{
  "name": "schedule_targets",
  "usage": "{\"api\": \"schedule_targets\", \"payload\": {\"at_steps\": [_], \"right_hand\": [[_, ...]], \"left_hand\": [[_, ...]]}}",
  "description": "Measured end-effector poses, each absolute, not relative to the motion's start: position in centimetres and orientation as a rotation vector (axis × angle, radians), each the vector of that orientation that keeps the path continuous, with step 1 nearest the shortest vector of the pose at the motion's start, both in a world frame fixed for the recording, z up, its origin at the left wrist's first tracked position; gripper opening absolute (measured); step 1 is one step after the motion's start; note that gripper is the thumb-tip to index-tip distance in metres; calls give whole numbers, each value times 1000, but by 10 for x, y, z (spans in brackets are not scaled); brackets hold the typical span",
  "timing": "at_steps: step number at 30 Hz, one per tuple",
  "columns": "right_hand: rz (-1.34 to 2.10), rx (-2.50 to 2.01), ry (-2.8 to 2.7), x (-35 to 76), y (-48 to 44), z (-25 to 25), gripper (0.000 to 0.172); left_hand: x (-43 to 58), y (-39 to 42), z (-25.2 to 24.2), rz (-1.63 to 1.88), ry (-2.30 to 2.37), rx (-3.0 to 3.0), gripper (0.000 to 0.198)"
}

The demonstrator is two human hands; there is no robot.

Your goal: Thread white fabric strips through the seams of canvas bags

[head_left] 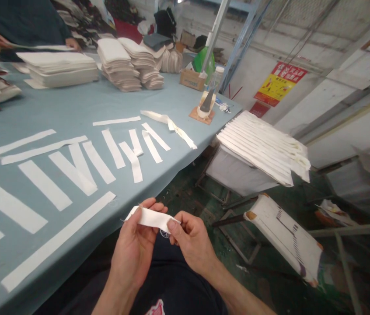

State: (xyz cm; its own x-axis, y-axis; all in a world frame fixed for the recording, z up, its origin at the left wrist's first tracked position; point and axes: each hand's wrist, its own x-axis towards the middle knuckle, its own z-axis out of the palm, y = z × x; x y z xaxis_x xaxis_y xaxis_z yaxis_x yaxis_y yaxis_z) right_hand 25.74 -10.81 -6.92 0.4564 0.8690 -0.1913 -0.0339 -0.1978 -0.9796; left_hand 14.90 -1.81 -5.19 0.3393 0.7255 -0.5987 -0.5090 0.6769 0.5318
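A short white fabric strip [155, 217] is stretched between my two hands, just off the table's front edge. My left hand [135, 240] pinches its left end, thumb on top and fingers beneath. At the other end, my right hand [188, 234] grips the strip between thumb and curled fingers. Several more short white strips lie on the blue-covered table [83, 103], among them one folded strip [134, 162] nearest to my hands. A long strip [60, 240] runs along the front edge.
Fabric stacks [58, 70] stand at the back, where another person's hand [72, 43] holds a piece. A brush on a holder [205, 105] sits near the right corner. Right of the table, long white strips [260, 142] cover a stand. A padded bench [283, 236] stands lower right.
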Motion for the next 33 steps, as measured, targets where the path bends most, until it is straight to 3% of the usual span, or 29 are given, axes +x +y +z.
{"api": "schedule_targets", "payload": {"at_steps": [6,15,26,33], "right_hand": [[939,-1639,-821,252,-112,-77,71],[887,-1596,-747,256,-112,-80,78],[1113,-1457,-627,259,-106,-81,65],[974,-1511,-698,259,-108,-76,71]], "left_hand": [[151,-21,-60,821,884,363,48],[153,-28,-63,784,934,424,55],[153,-28,-66,823,946,502,52],[156,-29,-66,787,892,513,59]]}}
